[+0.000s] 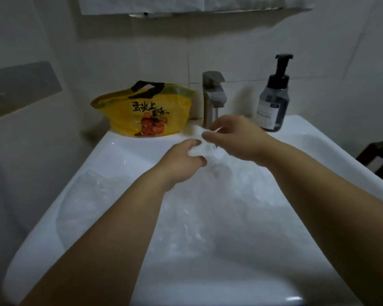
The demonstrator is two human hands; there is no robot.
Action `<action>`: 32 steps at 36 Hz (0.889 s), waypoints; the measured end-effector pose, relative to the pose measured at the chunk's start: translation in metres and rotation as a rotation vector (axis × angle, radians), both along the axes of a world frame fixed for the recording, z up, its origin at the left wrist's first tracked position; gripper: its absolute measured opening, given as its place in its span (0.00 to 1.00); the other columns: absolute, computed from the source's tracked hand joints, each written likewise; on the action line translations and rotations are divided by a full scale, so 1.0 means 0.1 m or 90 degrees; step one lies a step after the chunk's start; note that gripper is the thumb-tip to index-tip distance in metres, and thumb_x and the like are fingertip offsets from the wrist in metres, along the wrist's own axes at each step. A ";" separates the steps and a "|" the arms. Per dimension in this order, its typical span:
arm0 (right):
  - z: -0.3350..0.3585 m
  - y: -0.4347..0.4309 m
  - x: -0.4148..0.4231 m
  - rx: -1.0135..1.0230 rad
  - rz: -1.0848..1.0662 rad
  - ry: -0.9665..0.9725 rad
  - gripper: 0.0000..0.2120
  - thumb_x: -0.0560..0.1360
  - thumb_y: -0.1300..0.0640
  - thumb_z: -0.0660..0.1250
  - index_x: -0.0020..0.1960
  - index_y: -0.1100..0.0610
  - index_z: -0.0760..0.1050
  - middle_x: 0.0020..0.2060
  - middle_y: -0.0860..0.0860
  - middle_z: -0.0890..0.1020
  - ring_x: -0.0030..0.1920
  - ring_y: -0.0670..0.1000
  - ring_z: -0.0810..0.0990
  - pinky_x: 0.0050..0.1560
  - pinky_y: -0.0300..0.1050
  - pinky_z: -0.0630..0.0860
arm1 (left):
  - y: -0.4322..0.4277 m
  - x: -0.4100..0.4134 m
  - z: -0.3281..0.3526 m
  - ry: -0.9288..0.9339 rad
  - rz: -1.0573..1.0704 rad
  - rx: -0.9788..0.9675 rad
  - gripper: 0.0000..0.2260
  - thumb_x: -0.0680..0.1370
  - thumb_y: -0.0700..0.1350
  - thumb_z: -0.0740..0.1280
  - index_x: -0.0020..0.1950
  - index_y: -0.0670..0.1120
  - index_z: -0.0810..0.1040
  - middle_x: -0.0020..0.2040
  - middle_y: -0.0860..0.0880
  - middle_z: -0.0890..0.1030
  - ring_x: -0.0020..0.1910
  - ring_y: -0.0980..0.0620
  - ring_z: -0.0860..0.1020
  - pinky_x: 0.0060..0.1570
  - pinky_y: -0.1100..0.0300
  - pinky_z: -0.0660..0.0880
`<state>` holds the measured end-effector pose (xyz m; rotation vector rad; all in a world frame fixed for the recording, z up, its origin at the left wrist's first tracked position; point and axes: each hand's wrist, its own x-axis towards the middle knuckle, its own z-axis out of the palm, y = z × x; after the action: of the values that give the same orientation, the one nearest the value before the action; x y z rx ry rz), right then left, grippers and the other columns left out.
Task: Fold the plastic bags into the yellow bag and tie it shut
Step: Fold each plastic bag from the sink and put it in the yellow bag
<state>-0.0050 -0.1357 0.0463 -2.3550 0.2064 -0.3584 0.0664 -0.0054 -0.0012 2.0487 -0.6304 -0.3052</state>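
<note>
The yellow bag [146, 111] with black handles and red print sits on the sink's back ledge, left of the tap. Over the basin, my left hand [182, 161] and my right hand [234, 138] both pinch a clear plastic bag [205, 149] bunched between them. The rest of that clear bag hangs down into the basin below my hands. Another clear plastic bag [91, 202] lies crumpled on the left side of the basin. Both hands are a little right of and in front of the yellow bag.
The white sink [131, 151] fills the lower view. A metal tap [213, 98] stands just behind my right hand. A dark soap pump bottle [273, 100] is at the back right. A dark chair [378, 155] shows at the right edge.
</note>
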 end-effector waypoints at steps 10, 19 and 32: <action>-0.43 -0.07 -0.21 0.094 -0.074 0.110 0.12 0.78 0.52 0.65 0.53 0.61 0.79 0.46 0.56 0.81 0.46 0.54 0.79 0.49 0.47 0.75 | 0.03 -0.20 0.04 -0.032 0.191 -0.172 0.19 0.79 0.41 0.65 0.69 0.50 0.73 0.65 0.51 0.74 0.58 0.53 0.72 0.54 0.59 0.70; -0.30 -0.15 -0.20 0.776 0.091 -0.057 0.11 0.81 0.53 0.57 0.57 0.57 0.75 0.58 0.60 0.80 0.60 0.59 0.78 0.61 0.57 0.75 | 0.00 -0.20 0.06 0.307 -0.028 -0.370 0.29 0.69 0.66 0.64 0.66 0.53 0.75 0.63 0.51 0.79 0.62 0.50 0.77 0.57 0.51 0.75; -0.37 -0.17 -0.07 0.769 -0.052 -0.173 0.06 0.76 0.52 0.68 0.46 0.54 0.74 0.46 0.54 0.84 0.52 0.56 0.83 0.60 0.54 0.76 | 0.00 -0.06 -0.01 0.278 0.043 -0.357 0.13 0.80 0.45 0.66 0.61 0.42 0.79 0.52 0.45 0.85 0.51 0.49 0.83 0.54 0.55 0.79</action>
<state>-0.0124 -0.1524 0.0090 -1.1006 0.2818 -0.4223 0.0603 -0.0052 -0.0020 1.4019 -0.3235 -0.4608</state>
